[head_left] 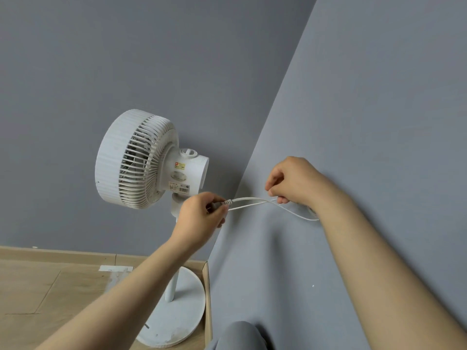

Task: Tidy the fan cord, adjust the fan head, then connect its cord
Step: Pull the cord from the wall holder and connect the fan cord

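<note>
- Presently, my left hand (202, 215) pinches the plug (222, 203) of the white cord (255, 200), just beside the fan (136, 160) neck.
- My right hand (293, 181) has its fingers curled round the doubled cord.
- I judge the cord light, limp and smooth; the stiff plug body gives the surest hold.

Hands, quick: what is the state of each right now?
Left hand: closed, gripping the plug of the fan cord.
Right hand: closed, pinching the fan cord.

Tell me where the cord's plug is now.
Head view, centre: the plug is pinched in the left hand, just below the fan head, with the cord running right to the right hand.
</note>
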{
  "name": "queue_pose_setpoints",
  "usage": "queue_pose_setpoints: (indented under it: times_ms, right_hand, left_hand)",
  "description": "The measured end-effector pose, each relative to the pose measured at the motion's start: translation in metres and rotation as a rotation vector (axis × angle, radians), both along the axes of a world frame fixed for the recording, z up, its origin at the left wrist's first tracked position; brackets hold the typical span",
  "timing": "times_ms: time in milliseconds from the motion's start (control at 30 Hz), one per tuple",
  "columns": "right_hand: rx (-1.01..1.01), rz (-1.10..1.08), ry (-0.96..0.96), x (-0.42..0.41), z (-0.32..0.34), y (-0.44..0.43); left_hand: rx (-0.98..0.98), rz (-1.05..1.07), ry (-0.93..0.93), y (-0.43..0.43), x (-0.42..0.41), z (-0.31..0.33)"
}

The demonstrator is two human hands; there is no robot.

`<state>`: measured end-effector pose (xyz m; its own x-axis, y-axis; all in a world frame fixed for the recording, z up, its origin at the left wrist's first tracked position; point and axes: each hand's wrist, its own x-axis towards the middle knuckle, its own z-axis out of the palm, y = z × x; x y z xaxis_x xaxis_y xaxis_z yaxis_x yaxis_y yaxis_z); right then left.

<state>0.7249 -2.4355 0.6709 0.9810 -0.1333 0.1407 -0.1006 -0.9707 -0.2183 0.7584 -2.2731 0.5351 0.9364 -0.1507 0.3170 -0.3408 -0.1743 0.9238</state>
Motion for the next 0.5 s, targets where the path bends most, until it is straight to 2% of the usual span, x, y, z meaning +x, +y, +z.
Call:
queue_pose_setpoints:
  times_ms: [133,233,333,500]
  right_hand:
    - [0.125,-0.078,-0.368,-0.042,0.006,-0.009]
    - [0.237,-0.198,-0.576,-0.082,-0.008,-0.014]
    - [0.31,-0.284,-0.6,-0.105,-0.028,-0.015]
    - [0.372,-0.321,-0.573,-0.114,-0.052,-0.012]
  left_hand:
    - [-0.005,-0.003,0.033,-0.01,0.019,0.011]
    - [-0.097,-0.038,0.123,-0.022,0.029,0.018]
    - [-0.199,-0.091,0.222,-0.037,0.036,0.023]
    - [-0.259,-0.106,0.323,-0.056,0.049,0.027]
